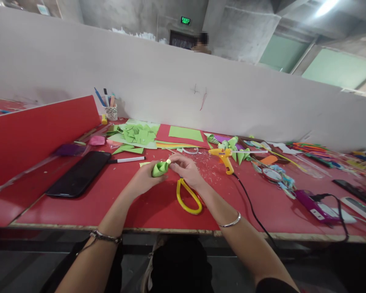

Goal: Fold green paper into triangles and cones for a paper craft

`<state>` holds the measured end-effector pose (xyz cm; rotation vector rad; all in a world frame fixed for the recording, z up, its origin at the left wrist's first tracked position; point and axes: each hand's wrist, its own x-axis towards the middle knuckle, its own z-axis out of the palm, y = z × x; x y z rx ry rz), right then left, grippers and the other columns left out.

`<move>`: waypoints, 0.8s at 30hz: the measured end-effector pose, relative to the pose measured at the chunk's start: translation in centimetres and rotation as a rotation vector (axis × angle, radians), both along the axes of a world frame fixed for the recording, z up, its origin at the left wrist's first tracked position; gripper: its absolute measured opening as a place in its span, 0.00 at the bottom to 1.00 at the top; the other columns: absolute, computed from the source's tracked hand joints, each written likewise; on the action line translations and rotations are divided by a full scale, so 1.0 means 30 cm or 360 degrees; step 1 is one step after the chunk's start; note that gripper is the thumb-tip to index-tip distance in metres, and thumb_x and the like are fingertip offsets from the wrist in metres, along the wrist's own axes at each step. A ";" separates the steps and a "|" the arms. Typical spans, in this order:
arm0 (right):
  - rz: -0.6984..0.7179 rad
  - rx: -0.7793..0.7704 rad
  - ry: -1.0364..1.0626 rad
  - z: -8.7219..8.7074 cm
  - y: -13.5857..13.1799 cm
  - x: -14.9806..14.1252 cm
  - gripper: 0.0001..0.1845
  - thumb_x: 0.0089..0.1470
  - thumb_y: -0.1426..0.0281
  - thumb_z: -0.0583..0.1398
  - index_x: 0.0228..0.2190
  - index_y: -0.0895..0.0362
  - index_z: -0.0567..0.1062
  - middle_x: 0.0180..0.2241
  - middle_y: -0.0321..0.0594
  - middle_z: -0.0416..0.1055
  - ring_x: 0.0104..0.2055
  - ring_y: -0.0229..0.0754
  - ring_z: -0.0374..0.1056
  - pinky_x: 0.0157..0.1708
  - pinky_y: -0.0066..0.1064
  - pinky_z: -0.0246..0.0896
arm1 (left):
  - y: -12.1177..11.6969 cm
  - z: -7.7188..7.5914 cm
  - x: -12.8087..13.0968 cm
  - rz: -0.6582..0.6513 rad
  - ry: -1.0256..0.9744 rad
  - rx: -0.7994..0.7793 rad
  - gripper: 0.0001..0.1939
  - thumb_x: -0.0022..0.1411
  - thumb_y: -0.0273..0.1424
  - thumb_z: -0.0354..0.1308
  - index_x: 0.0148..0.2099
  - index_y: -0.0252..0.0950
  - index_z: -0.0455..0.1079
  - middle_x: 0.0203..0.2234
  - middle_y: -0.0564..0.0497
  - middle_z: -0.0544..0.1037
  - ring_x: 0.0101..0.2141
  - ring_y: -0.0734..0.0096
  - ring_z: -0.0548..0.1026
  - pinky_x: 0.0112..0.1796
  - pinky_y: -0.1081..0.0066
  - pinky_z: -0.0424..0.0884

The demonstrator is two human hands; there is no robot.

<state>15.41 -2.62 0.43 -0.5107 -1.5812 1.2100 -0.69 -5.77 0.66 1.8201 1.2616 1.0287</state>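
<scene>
My left hand is closed around a piece of rolled green paper, held above the red table. My right hand has its fingertips pinched at the pale end of that roll; what exactly lies between them is too small to make out. Below the right hand lies a yellow loop that looks like a scissors handle, its other end hidden by the hand. To the right, a yellow hot glue gun with a clear glue stick in its back rests on the table, its black cord trailing towards the front edge.
Cut green paper pieces are heaped at the back left, with folded green paper shapes behind the glue gun. A black phone and a pen lie left. A purple power strip sits right. A white partition stands behind.
</scene>
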 end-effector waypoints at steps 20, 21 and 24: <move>0.0114 -0.0092 -0.0122 0.003 -0.027 -0.011 0.20 0.45 0.64 0.61 0.42 0.53 0.66 0.36 0.37 0.64 0.38 0.36 0.62 0.40 0.30 0.60 | -0.016 0.021 0.002 -0.0003 -0.0209 0.0001 0.15 0.54 0.41 0.52 0.35 0.33 0.64 0.29 0.51 0.69 0.32 0.69 0.68 0.35 0.69 0.66; 0.0115 -0.0077 -0.0154 0.002 -0.031 -0.013 0.21 0.45 0.64 0.61 0.41 0.53 0.65 0.37 0.38 0.63 0.38 0.36 0.63 0.40 0.29 0.60 | -0.013 0.015 0.001 0.0023 -0.0213 0.0068 0.16 0.54 0.41 0.51 0.37 0.33 0.64 0.31 0.49 0.69 0.35 0.67 0.68 0.38 0.67 0.66; 0.0152 -0.0059 -0.0226 -0.006 -0.042 -0.027 0.21 0.43 0.67 0.63 0.39 0.53 0.63 0.38 0.38 0.63 0.37 0.35 0.63 0.40 0.30 0.61 | -0.005 -0.001 0.000 0.0089 -0.0155 0.0294 0.16 0.57 0.40 0.49 0.41 0.33 0.64 0.39 0.45 0.67 0.42 0.64 0.67 0.45 0.65 0.62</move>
